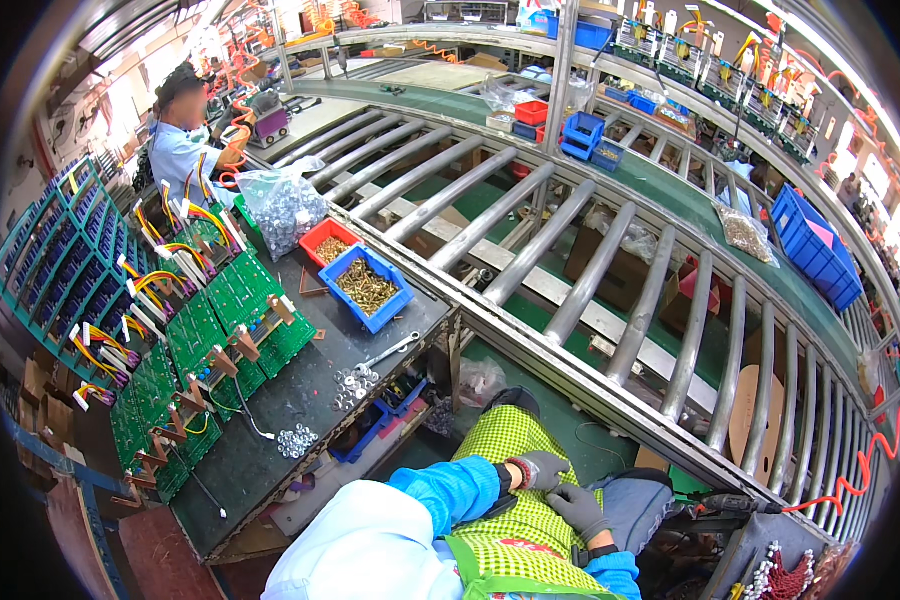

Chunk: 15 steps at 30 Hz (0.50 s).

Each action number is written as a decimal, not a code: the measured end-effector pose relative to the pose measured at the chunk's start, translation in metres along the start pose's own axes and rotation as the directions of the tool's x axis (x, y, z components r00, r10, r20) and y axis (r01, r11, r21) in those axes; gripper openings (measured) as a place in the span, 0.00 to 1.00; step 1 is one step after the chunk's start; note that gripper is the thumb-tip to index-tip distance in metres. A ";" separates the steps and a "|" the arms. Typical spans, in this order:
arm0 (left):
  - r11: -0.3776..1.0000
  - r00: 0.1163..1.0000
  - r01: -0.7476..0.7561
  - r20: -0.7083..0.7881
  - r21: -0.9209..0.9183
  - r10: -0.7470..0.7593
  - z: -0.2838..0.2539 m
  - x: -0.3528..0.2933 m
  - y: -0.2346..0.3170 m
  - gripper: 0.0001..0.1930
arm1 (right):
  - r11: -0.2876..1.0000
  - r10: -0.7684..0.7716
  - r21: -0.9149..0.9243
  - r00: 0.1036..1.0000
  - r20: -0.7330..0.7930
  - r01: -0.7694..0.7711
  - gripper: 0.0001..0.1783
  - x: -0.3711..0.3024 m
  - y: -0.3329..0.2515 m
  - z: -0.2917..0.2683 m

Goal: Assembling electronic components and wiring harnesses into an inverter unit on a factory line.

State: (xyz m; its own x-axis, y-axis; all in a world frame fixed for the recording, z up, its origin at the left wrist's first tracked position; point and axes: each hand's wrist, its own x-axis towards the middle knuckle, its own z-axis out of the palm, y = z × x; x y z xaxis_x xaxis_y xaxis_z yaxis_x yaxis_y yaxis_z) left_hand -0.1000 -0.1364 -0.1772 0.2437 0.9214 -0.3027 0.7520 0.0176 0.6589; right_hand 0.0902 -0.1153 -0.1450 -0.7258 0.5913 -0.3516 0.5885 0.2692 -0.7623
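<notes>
Left hand (538, 470), grey glove, rests back-up on the lap; fingers loosely bent, cannot tell if they press together or pinch anything; right hand (578, 512), also grey glove, lies just beside it, back-up, fingertips toward the left hand; its fingers look near one another, grip cannot be told; under both is the yellow-green checked apron (510, 440), spread over the lap, touched by the hands; blue sleeves (460, 492) on the forearms; a trouser leg (638, 512) beside the right hand.

To the left, a dark bench (245, 480); on it two piles of washers (297, 441), apart, near the front edge; a wrench (392, 349) just beside the farther pile; behind, a blue bin (385, 316) of brass-coloured screws (365, 285), next to a red bin (315, 229) of small parts; a clear bag (280, 205) of parts just past those; green circuit boards (240, 290) stand tilted along the left side, coloured wires (175, 257) at their tops.

Ahead and right, conveyor rollers (592, 275); at lower right, a dark handheld tool (720, 503) on a red coiled cord (810, 505); farther, a green belt (660, 185), a big blue bin (815, 245); upper left, a co-worker (175, 155) in a light-blue shirt; teal rack (60, 240) at far left.
</notes>
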 end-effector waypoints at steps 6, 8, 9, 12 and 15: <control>1.000 1.000 0.000 0.009 0.000 0.000 -0.001 0.000 0.001 0.25 | 1.000 -0.011 0.011 1.000 -0.006 0.012 0.17 0.000 0.000 0.000; 1.000 1.000 0.003 0.022 0.004 -0.003 -0.002 0.000 0.002 0.25 | 1.000 -0.026 0.005 1.000 -0.002 0.026 0.18 0.000 0.000 0.000; 1.000 1.000 0.001 0.013 0.009 -0.001 -0.002 -0.001 0.002 0.25 | 1.000 -0.009 -0.004 1.000 0.000 0.009 0.18 0.001 0.000 0.000; 1.000 1.000 0.004 0.013 0.029 -0.005 -0.002 -0.002 0.003 0.22 | 1.000 0.002 -0.002 1.000 0.009 -0.002 0.18 0.001 0.000 0.000; 1.000 1.000 0.000 0.008 0.025 0.000 -0.003 -0.002 0.004 0.22 | 1.000 -0.011 -0.003 1.000 0.005 0.011 0.18 0.000 -0.001 0.000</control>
State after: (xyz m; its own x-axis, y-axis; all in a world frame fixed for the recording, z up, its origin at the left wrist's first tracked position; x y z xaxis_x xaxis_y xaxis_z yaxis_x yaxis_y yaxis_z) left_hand -0.0997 -0.1375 -0.1722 0.2483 0.9183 -0.3083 0.7673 0.0078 0.6413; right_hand 0.0900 -0.1152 -0.1445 -0.7336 0.5849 -0.3459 0.5818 0.2775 -0.7646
